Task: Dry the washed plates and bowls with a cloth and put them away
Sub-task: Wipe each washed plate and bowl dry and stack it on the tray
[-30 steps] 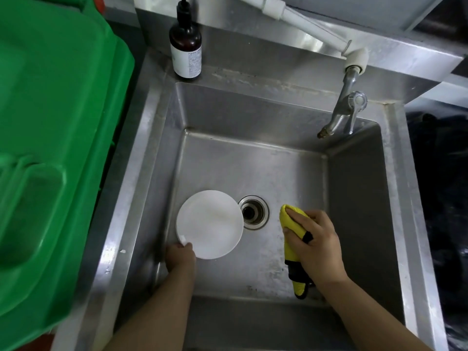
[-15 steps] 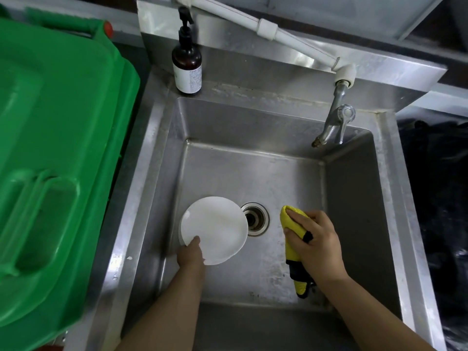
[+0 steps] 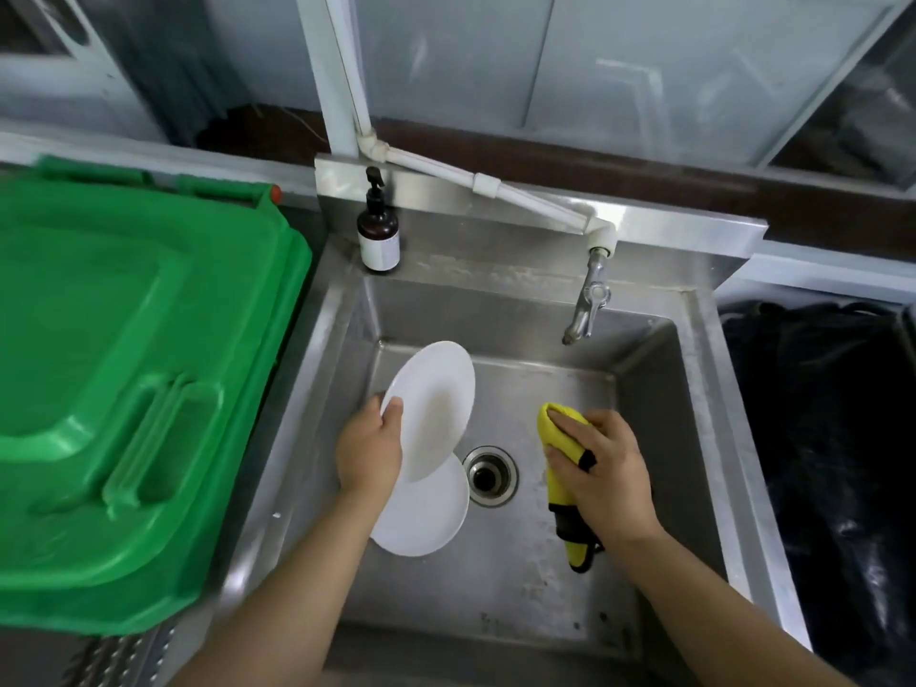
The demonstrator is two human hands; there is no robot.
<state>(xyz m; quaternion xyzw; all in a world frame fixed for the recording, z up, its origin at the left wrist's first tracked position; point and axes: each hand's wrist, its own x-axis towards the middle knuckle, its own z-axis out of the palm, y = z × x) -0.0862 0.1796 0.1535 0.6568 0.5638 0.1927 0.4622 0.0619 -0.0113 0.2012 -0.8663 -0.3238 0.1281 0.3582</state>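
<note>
— What did you have in the left hand at that moment?

— My left hand gripped a white plate by its lower left rim, thumb curled over the face and the other fingers hidden behind it. I held the plate tilted up on edge, left of the frame's centre, above the basin floor. A second white plate lay flat on the floor of the sink just below it; the raised plate overlapped the flat one's upper edge in my view, and I could not tell whether they touched.

— And the right?

— My right hand was clamped on the yellow cloth, right of centre. The fingers wrapped over the bunched top of it, and a tail with a dark band hung out below my palm toward the basin floor. Nothing else was in that hand, and cloth and raised plate were well apart, with the drain between them in the picture.

— What was around the basin?

— The tap hung over the back wall, upper right of the plates, fed by a white pipe running down from the upper middle. A brown pump bottle stood upright on the back ledge at the sink's upper left corner. A green bin lid filled the left of the frame, and black plastic bagging lay at the right edge.
</note>
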